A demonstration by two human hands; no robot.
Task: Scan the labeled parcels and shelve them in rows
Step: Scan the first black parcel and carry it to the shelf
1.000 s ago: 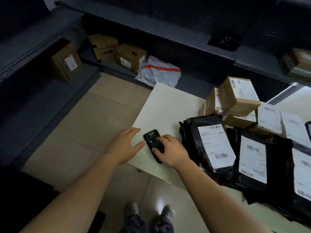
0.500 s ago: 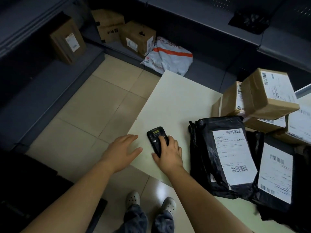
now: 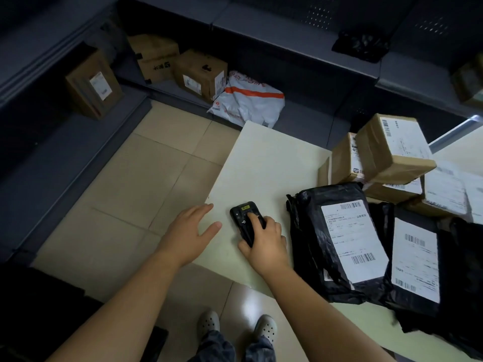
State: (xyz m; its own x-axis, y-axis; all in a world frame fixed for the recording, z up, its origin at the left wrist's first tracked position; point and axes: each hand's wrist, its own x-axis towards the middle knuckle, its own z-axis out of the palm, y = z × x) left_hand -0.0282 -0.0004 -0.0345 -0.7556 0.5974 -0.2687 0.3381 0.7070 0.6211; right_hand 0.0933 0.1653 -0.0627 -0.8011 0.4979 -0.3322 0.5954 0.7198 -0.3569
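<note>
The right hand covers the lower half of the scanner. Print on the parcel labels is too small to read. The black bags run off the right edge, as does a blurred box on the shelf

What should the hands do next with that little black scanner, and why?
Probably lift the scanner and aim it at the nearest black parcel: the right hand grips it on the table, the left hand is open and free, and the parcel's barcode label faces up close beside it.
</note>
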